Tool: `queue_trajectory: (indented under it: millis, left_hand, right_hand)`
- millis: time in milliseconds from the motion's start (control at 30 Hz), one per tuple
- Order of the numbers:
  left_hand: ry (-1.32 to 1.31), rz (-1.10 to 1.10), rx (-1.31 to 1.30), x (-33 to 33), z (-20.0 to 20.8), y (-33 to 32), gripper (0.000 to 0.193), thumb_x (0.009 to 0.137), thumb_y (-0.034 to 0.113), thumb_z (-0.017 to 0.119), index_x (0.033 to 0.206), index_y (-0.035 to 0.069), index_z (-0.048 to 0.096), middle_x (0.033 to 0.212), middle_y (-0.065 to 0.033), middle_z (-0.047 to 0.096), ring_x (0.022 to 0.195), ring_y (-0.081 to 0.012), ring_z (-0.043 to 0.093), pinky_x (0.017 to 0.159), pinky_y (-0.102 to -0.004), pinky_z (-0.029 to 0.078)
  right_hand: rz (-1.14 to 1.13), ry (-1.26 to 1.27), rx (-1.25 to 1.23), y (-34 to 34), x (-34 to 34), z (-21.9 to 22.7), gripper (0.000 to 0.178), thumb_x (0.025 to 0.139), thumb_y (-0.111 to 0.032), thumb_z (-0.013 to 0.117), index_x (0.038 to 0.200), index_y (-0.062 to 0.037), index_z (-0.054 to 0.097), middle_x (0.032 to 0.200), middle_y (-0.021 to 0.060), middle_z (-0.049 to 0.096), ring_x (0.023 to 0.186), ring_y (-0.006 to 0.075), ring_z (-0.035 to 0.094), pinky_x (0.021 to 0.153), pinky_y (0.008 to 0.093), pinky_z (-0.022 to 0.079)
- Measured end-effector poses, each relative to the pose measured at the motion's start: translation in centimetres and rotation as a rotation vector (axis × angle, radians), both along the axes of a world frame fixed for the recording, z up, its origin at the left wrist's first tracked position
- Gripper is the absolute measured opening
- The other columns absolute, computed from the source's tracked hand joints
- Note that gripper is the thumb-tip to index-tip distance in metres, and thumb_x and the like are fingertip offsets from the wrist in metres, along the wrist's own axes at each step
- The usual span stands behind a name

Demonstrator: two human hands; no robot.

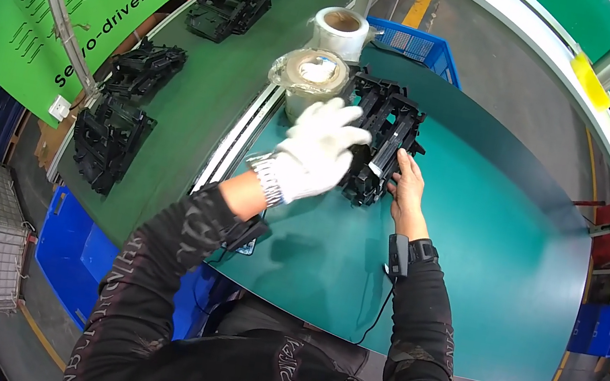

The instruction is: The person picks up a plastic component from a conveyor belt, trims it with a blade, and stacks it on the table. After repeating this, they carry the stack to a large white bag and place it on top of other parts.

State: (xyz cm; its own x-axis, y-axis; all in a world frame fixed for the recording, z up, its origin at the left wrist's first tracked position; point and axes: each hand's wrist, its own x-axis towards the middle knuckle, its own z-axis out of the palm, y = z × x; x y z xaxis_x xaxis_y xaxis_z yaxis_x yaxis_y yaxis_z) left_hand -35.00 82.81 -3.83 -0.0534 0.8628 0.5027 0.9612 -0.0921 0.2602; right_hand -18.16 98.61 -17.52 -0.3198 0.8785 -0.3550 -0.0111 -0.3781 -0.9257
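A black moulded plastic frame (393, 141) lies on the teal worktop (461, 275), with similar black plastic parts (371, 92) close against its left side. My right hand (408, 192), bare, rests along the frame's right edge; its fingers are stretched out, not wrapped round it. My left hand (318, 148), in a white glove, hovers at the left of the parts with its fingers spread. Nothing shows in its grasp, and it hides some of the parts' left side. Just beyond it stands a clear-wrapped roll of film or tape (309, 81).
Another clear roll (340, 32) stands behind the first. On the left, a dark green conveyor belt (197, 106) carries several black plastic assemblies (228, 1). A metal rail separates belt and worktop. A blue crate (416, 44) sits beyond the far edge; a blue bin (74, 248) is below left.
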Motion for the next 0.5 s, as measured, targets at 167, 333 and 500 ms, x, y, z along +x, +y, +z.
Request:
queue_trajectory:
  millis: [167, 333, 500]
  left_hand:
    - [-0.14, 0.153, 0.166, -4.2, 0.1, -11.2, 0.03, 0.083, 0.004, 0.065, 0.112, 0.008, 0.068, 0.127, -0.0189, 0.063, 0.123, -0.0392, 0.057, 0.106, -0.0423, 0.046]
    - [-0.225, 0.663, 0.402, -10.8, -1.6, -24.7, 0.036, 0.087, 0.0, 0.063, 0.122, 0.002, 0.065, 0.129, -0.0152, 0.064, 0.123, -0.0289, 0.059, 0.105, -0.0389, 0.047]
    - [-0.395, 1.174, 0.526, -19.1, -3.7, -36.1, 0.042, 0.089, 0.006, 0.063, 0.13, 0.002, 0.062, 0.133, -0.014, 0.063, 0.126, -0.0246, 0.057, 0.109, -0.0375, 0.043]
  right_hand:
    - [0.043, 0.092, -0.014, -0.4, 0.0, -1.4, 0.082, 0.086, -0.056, 0.073, 0.146, -0.007, 0.047, 0.147, 0.0151, 0.047, 0.13, 0.029, 0.046, 0.095, 0.0402, 0.045]
    - [-0.003, 0.181, -0.05, 0.9, 3.7, -4.5, 0.074, 0.094, -0.049, 0.067, 0.149, -0.0047, 0.042, 0.15, 0.02, 0.044, 0.133, 0.0333, 0.048, 0.104, 0.0451, 0.045]
    - [-0.122, 0.137, -0.1, 0.1, 9.2, -6.4, 0.056, 0.1, -0.036, 0.063, 0.145, -0.0051, 0.048, 0.145, 0.0163, 0.05, 0.125, 0.0288, 0.054, 0.101, 0.0408, 0.047]
